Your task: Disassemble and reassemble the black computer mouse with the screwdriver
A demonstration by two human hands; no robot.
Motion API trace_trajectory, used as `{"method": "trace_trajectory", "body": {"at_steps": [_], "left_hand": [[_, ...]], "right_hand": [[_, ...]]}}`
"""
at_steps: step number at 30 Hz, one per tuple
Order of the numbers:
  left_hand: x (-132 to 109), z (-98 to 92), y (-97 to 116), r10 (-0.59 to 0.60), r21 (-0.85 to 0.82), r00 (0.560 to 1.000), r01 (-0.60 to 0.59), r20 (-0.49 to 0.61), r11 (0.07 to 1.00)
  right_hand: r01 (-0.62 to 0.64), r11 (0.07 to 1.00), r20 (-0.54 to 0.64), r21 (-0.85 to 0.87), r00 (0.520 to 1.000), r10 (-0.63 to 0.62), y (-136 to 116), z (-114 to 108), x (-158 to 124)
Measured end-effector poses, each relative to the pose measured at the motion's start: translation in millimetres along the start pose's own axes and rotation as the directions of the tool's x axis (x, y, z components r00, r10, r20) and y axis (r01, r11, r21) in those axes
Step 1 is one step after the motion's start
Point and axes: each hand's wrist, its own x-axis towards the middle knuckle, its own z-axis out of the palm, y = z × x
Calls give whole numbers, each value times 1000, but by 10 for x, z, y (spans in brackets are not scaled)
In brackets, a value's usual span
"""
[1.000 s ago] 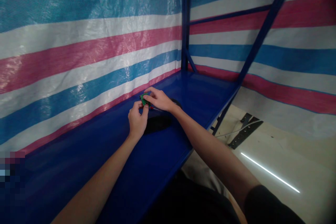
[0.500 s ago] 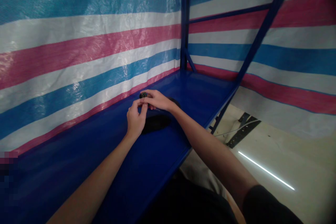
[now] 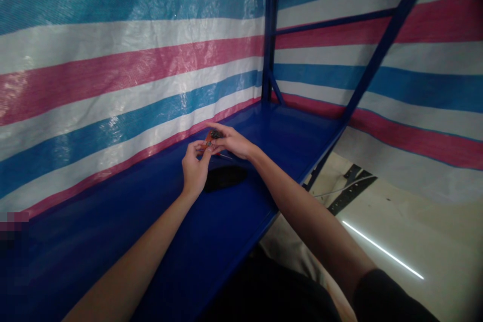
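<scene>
Both hands meet over the blue shelf on what looks like a small orange circuit board (image 3: 207,142) with dark parts at its upper right end. My left hand (image 3: 195,168) pinches its near left side between thumb and fingers. My right hand (image 3: 232,142) grips the other side, its thumb and a finger closed on it while the index finger stretches out above. Just below the hands lies a black oval piece (image 3: 225,178), flat on the shelf. A thin tool with a metallic shaft (image 3: 226,157) and a bit of red lies behind that piece, partly hidden by the fingers.
The blue metal shelf (image 3: 158,256) has an upright post (image 3: 268,35) and a slanting brace (image 3: 381,50) at its far end. Striped plastic sheeting (image 3: 132,65) hangs along the back and right. A black perforated metal strip (image 3: 349,188) and a pale cable lie on the floor.
My right hand has shifted slightly right and its index finger has straightened. The orange face of the board now shows between the hands. The thin metallic shaft has become visible.
</scene>
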Motion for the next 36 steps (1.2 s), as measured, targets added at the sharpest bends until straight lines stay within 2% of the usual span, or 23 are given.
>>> {"method": "trace_trajectory", "body": {"at_steps": [4, 6, 10, 13, 16, 18, 20, 23, 25, 29, 33, 36], "left_hand": [[12, -3, -37, 7, 62, 999, -4, -45, 998], [9, -9, -35, 27, 97, 997, -20, -67, 995], [-7, -22, 28, 134, 198, 991, -129, -15, 972], [-21, -27, 87, 223, 291, 972, -235, 73, 927], [-30, -17, 104, 268, 279, 957, -290, 113, 915], [-30, -5, 82, 243, 207, 968, -249, 55, 946], [-20, 8, 42, 156, 114, 988, -156, 7, 981], [4, 15, -15, 12, 15, 999, -13, 32, 1000], [16, 10, -33, -27, 23, 999, 26, 46, 999], [4, -9, -11, 24, 115, 999, -29, 42, 993], [-25, -20, 30, 115, 212, 993, -117, 22, 970], [-31, -20, 52, 133, 248, 991, -137, 33, 959]], "right_hand": [[-21, 952, -161, -305, 987, -30, 92, -25, 42], [-22, 939, -190, -342, 981, -46, 117, -25, 53], [7, 985, -135, -175, 990, -31, 86, 3, 42], [9, 995, -118, -98, 993, -21, 47, 10, 30], [8, 1000, -136, -19, 991, -10, 28, -10, 27], [31, 997, -153, 71, 988, -20, 18, -25, 24], [59, 989, -170, 138, 985, -35, 7, -29, 17], [51, 980, -170, 191, 985, -18, -9, -16, 6], [44, 978, -151, 206, 988, -12, -14, -4, 2], [66, 991, -164, 119, 985, -46, -2, -2, 12], [7, 999, -255, -42, 967, -18, 33, -11, 32], [-36, 995, -254, -95, 967, 11, 49, -9, 35]]}}
